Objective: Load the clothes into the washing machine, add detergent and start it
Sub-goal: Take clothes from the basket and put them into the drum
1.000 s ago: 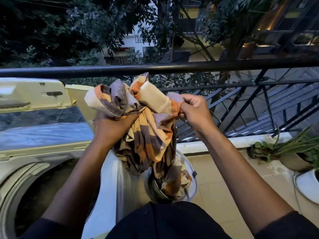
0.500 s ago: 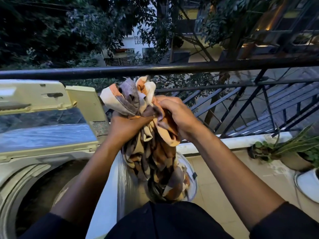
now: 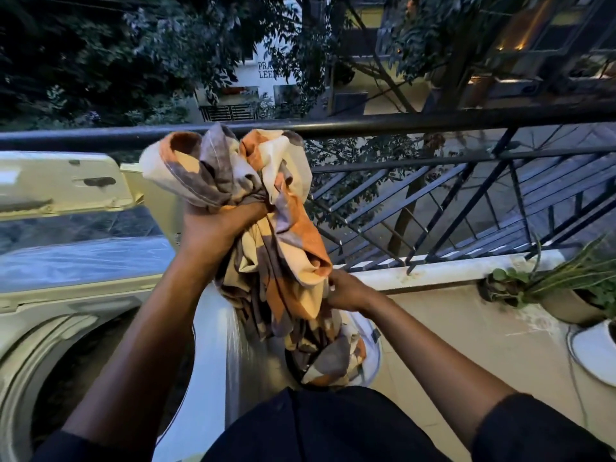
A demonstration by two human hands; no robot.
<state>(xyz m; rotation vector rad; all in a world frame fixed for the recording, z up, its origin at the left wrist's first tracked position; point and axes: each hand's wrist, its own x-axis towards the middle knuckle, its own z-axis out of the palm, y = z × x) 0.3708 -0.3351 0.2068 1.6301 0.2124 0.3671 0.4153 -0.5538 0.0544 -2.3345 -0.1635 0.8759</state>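
Observation:
A bunched cloth (image 3: 283,248) with an orange, cream and grey pattern hangs in front of me, its lower end still lying in a white laundry basket (image 3: 375,356). My left hand (image 3: 216,231) grips the cloth near its top, and a wad of fabric sticks up above my fist. My right hand (image 3: 346,291) grasps the cloth lower down, just above the basket. The top-loading washing machine (image 3: 53,315) stands at the left with its lid (image 3: 60,185) raised and its dark drum (image 3: 76,368) open.
A black metal railing (image 3: 433,121) runs across just behind the cloth. A low white ledge (image 3: 450,268) sits under it. Potted plants (image 3: 566,288) and a white pot (image 3: 596,355) stand on the tiled floor (image 3: 466,345) at the right.
My right hand has let go of the cloth's top and dropped down to grasp it just above the basket. My left hand still holds the top at about the same height.

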